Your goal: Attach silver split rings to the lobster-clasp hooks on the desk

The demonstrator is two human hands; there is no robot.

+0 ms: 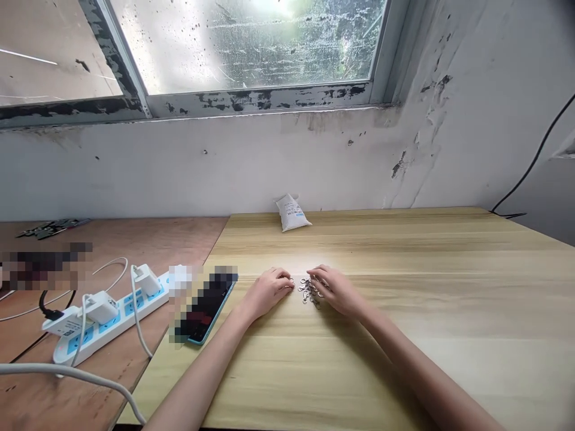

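Note:
A small pile of silvery metal pieces (308, 291), with rings and clasp-like shapes, lies on the light wooden table (404, 251). Just left of the pile, my left hand (271, 291) rests low over the table, its fingers curled round a small metal ring at the fingertips. From the right, my right hand (333, 287) reaches over the pile's edge with bent fingers touching or just above the pieces. Whether its fingertips grip a piece is too small to tell.
A phone (209, 305) lies left of my left forearm. Farther left are a white power strip (121, 317) with plugs and cables on a reddish board. A white packet (293, 213) sits at the table's back edge by the wall.

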